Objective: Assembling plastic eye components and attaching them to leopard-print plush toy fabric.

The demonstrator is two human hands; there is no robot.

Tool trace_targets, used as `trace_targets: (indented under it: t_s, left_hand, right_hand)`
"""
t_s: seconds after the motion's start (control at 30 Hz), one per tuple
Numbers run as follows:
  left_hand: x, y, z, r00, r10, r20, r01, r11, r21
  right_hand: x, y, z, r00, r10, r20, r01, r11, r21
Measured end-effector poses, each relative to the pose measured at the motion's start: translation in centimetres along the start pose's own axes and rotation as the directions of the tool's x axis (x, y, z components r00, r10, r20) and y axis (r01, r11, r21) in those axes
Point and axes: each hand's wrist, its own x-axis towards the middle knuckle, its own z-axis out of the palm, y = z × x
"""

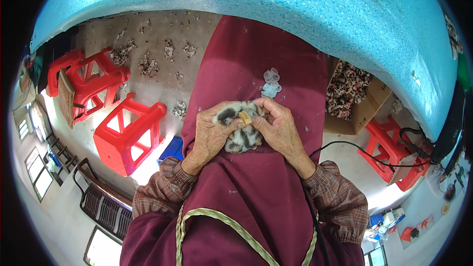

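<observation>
Spotted furry piece (242, 140) | between left grip (209, 132) and right grip (282, 129) | both pinching it

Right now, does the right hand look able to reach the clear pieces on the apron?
Probably yes: the clear pieces lie on the apron just beyond the right hand, with nothing seen between, though that hand is holding the furry bundle.

The head camera (a wide fisheye) looks steeply down from close above the hands (209, 134).
</observation>
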Motion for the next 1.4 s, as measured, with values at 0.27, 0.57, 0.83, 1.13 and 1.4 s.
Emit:
trace_targets:
  t_s: [0.27, 0.57, 0.83, 1.13, 1.4]
  left_hand:
    - [0.2, -0.3, 0.7, 0.999, -0.02, -0.048, 0.018, 0.999, -0.036]
    - [-0.4, -1.4, 1.2, 0.985, 0.101, -0.142, -0.1, 0.995, 0.016]
    - [-0.2, -1.4, 1.2, 0.992, -0.025, -0.124, 0.014, 0.996, -0.084]
    - [-0.3, -1.5, 1.3, 0.982, 0.039, -0.186, -0.034, 0.999, 0.032]
    - [0.2, -1.5, 1.6, 0.973, 0.125, -0.194, -0.109, 0.99, 0.092]
  right_hand:
    - [-0.3, -0.5, 0.9, 0.999, 0.008, -0.032, -0.008, 1.0, -0.001]
    - [-0.2, 1.0, 1.1, 0.998, 0.007, -0.056, -0.002, 0.996, 0.089]
    - [0.0, 0.9, 1.1, 0.994, -0.013, -0.109, 0.02, 0.997, 0.069]
    - [0.1, 0.4, 0.9, 0.996, 0.083, -0.037, -0.078, 0.988, 0.136]
    - [0.5, 0.5, 0.5, 0.993, 0.118, -0.008, -0.115, 0.978, 0.173]
